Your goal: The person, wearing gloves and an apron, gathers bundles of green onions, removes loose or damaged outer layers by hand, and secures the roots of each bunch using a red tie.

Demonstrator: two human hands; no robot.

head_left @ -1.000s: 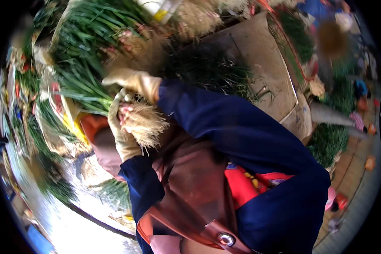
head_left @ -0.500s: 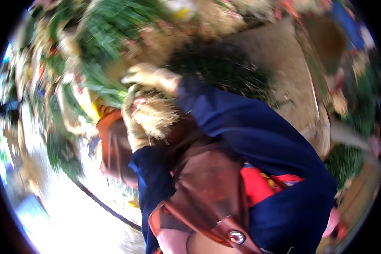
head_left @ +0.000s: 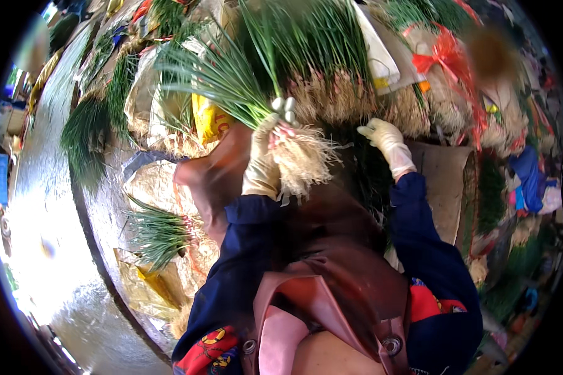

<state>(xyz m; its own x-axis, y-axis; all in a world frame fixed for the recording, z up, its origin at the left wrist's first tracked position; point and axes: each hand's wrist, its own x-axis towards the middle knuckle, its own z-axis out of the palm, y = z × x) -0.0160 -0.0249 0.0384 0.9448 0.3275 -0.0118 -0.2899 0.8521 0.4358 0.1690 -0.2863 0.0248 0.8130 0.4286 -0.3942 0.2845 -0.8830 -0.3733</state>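
My left hand (head_left: 263, 164), in a pale glove, is wrapped round a bunch of spring onions (head_left: 303, 153). Their pale, stringy roots hang toward me and to the right, while the green leaves fan out to the far left. My right hand (head_left: 388, 147), gloved too, is apart from the bunch with nothing visible in it. Its fingers are partly bent and slightly apart, close to the root ends of a big pile of spring onions (head_left: 331, 87). A brown apron (head_left: 319, 244) covers my lap beneath the held bunch.
A smaller bunch (head_left: 162, 234) lies on sacking at the left, beyond it a wet grey floor (head_left: 62, 231). Cardboard (head_left: 441, 181) lies right of my right hand. Farther right are tied bundles with a red plastic ribbon (head_left: 447, 56). A yellow bag (head_left: 209, 119) sits behind the held bunch.
My right hand has moved away from the bunch to the right, near the pile's roots. The left hand still grips the bunch. The whole view has turned and is sharper.
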